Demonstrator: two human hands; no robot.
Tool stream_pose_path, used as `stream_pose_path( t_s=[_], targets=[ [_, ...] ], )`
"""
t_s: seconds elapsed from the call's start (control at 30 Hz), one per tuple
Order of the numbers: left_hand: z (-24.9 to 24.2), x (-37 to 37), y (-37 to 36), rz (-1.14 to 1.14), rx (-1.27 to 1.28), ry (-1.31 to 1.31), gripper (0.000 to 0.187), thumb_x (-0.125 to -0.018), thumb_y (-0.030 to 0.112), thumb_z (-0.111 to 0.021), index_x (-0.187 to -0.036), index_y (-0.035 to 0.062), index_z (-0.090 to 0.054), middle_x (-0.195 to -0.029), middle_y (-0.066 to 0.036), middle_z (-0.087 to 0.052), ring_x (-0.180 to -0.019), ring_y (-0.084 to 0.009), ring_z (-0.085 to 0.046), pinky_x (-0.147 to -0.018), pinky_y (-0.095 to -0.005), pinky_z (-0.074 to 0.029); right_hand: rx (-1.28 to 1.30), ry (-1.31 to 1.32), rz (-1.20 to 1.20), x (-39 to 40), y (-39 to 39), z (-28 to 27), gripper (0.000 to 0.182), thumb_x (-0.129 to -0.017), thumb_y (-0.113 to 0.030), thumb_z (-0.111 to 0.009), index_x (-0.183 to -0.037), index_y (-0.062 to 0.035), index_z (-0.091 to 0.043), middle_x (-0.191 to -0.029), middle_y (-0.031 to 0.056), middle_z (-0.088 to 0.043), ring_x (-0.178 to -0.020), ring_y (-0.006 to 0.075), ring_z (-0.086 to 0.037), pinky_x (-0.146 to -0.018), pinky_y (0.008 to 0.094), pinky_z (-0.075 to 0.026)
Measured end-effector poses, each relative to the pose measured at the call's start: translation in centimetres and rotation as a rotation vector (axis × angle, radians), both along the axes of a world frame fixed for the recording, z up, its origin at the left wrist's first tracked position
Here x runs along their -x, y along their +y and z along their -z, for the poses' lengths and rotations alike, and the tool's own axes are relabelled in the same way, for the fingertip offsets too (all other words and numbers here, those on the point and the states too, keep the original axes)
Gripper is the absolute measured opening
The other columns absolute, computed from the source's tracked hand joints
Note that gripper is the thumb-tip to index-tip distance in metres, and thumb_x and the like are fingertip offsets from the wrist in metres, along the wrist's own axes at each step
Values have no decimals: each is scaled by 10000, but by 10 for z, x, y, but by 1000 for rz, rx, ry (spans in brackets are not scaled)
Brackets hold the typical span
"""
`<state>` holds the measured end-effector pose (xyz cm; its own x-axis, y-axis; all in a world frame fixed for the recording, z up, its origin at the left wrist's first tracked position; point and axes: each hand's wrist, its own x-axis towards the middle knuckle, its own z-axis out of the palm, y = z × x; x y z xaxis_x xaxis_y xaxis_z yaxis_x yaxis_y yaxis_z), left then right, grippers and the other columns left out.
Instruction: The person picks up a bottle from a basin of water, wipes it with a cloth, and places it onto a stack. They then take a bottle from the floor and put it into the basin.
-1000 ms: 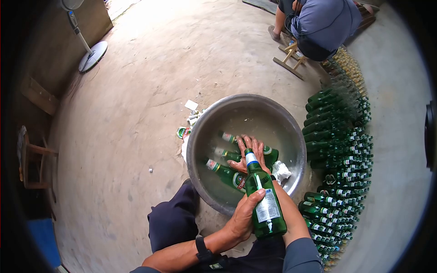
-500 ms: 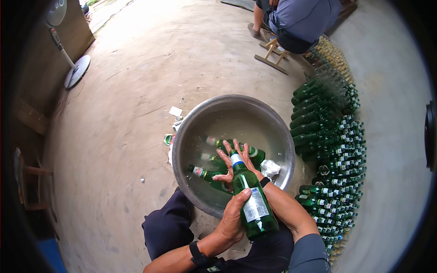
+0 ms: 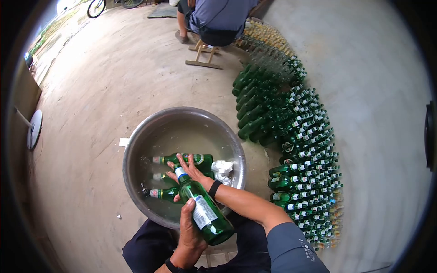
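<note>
My left hand (image 3: 188, 234) is closed around the body of a green glass bottle (image 3: 220, 231). The bottle tilts with its neck away from me and a white label facing up. Behind the neck, my right hand (image 3: 193, 171) reaches over the basin with its fingers spread, partly hidden by the bottle. Below that hand, a green bottle (image 3: 207, 160) lies in cloudy water, with another bottle (image 3: 167, 194) nearer me and a third between them. The metal basin (image 3: 129, 152) holds them all. A crumpled white and silver wad (image 3: 223, 170) rests inside its right side.
Many green bottles (image 3: 300, 177) stand in rows right of the basin, along the wall. Beyond them are clear bottles (image 3: 268, 36). A person (image 3: 218, 18) sits on a low wooden stool (image 3: 202, 57) ahead. A fan base (image 3: 34, 129) stands at far left.
The view has swung right, so the basin and bottles sit further left. My left hand still grips the bottle, and my right hand stays spread over the basin.
</note>
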<state>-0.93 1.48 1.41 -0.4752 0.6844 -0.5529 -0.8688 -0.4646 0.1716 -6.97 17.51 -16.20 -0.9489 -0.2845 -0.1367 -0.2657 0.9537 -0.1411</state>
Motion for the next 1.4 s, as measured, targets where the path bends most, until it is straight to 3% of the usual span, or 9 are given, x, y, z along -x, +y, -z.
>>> stream_pose_path(
  t_s=[0.07, 0.27, 0.37, 0.47, 0.5, 0.57, 0.7, 1.07, 1.4],
  targets=[
    [-3, 0, 2, 9, 20, 26, 403, -937, 385, -632, -1171, 62, -570, -944, -93, -674, -783, -211, -706, -710, -367, -615, -168, 304, -53, -3, 5, 36, 1010, -791, -878, -369, -1535, -196, -397, -1646, 171, -220, -1483, 557, -58, -1045, 849, -70],
    [-2, -1, 2, 51, 59, 114, 448, -935, 420, -612, -1202, 64, -561, -988, -83, -661, -842, -201, -684, -762, -350, -586, 72, -25, -8, -11, 24, -14, 749, -861, -371, -636, -1531, -166, -373, -1628, 201, -218, -1502, 462, -170, -1177, 675, -157],
    [1, -2, 4, 50, 62, 151, 443, -941, 414, -607, -1212, 67, -560, -996, -74, -661, -853, -189, -682, -766, -343, -585, 451, 242, 48, -28, 35, -15, 672, -743, -363, -720, -1314, -48, -559, -1381, 216, -488, -1405, 453, -353, -1130, 615, -287],
    [4, -3, 4, 58, 69, 175, 431, -948, 407, -602, -1209, 66, -565, -1000, -75, -665, -857, -189, -683, -770, -341, -583, 272, 59, 66, -25, 46, -47, 518, -751, -339, -729, -1172, -61, -611, -1229, 193, -578, -1304, 411, -456, -1023, 551, -381],
    [4, -3, 4, 63, 67, 188, 421, -952, 401, -598, -1205, 66, -569, -1004, -77, -669, -860, -190, -683, -775, -340, -581, 382, 314, 68, -32, 53, -43, 375, -774, -292, -728, -1049, -56, -629, -1030, 148, -645, -1114, 361, -578, -927, 492, -429],
    [0, -7, 15, -17, 157, 131, 403, -976, 427, -570, -1127, 53, -581, -853, -101, -691, -633, -224, -692, -565, -356, -608, 405, 276, 130, -45, 76, -61, 338, -805, -244, -720, -1058, -34, -640, -998, 146, -662, -1042, 347, -608, -903, 472, -448],
    [14, -7, 15, -25, 175, 103, 395, -978, 433, -565, -1092, 57, -601, -806, -104, -693, -600, -252, -697, -533, -397, -611, 403, 443, 324, -86, 134, -88, 182, -868, -159, -677, -965, -7, -697, -889, 145, -717, -852, 336, -677, -822, 432, -514],
    [4, -12, 26, 37, 228, 63, 492, -963, 508, -540, -1072, 34, -617, -722, -141, -687, -539, -273, -678, -482, -407, -595, 460, 725, 1004, -224, 212, -75, 139, -876, -90, -653, -988, -33, -711, -897, 164, -731, -833, 347, -715, -711, 401, -569],
    [0, -15, 27, 155, 427, 177, 589, -951, 615, -473, -1056, 57, -628, -669, -145, -653, -508, -282, -644, -453, -387, -557, 12, 582, 1497, -338, 342, -34, 346, -846, -169, -624, -1152, -22, -694, -1052, 225, -716, -977, 407, -686, -872, 467, -542]
  ],
)
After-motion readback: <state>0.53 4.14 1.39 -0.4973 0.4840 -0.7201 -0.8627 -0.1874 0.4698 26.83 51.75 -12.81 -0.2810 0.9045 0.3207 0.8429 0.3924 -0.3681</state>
